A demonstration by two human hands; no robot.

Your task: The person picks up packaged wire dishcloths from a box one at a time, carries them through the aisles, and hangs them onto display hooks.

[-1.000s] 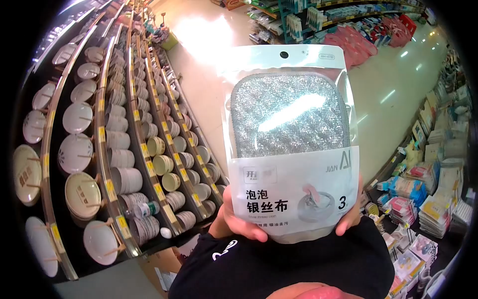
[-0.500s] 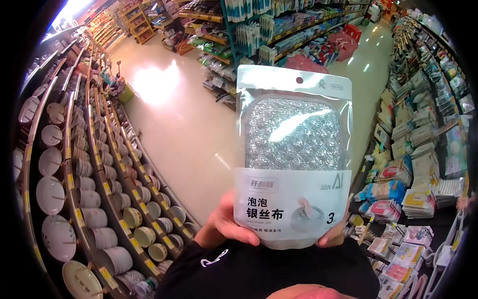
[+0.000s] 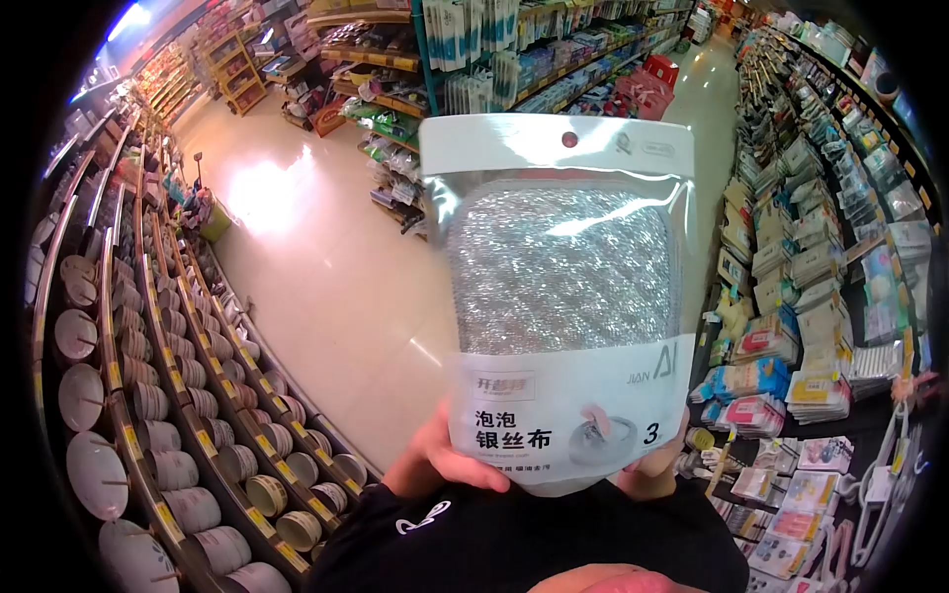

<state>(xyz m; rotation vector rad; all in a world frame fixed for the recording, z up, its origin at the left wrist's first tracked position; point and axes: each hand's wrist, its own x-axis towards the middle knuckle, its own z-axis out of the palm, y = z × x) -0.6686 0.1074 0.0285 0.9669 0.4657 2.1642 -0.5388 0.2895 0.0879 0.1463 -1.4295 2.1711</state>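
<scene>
A clear and white packet of silver scouring cloths (image 3: 565, 277) is held upright before my chest. Its front faces me, with a shiny metallic cloth behind the clear window and a printed white band below. My left hand (image 3: 453, 457) grips the lower left edge, thumb across the front and the other fingers mostly hidden behind. At the lower right edge my right hand (image 3: 654, 468) is closed on the same packet, largely covered by it. The hang hole shows at the top.
Slanted shelves of bowls and plates (image 3: 188, 465) run along the left. Packaged goods (image 3: 820, 326) hang and lie along the right. Ahead stands a shelf unit (image 3: 386, 59) with hanging packets, beside a pale shiny floor (image 3: 326, 287). A red basket (image 3: 660, 71) is farther back.
The packet has come a little closer and tilted slightly, its top shifting left. The surrounding shelves have shifted left in view. Both hands keep their hold.
</scene>
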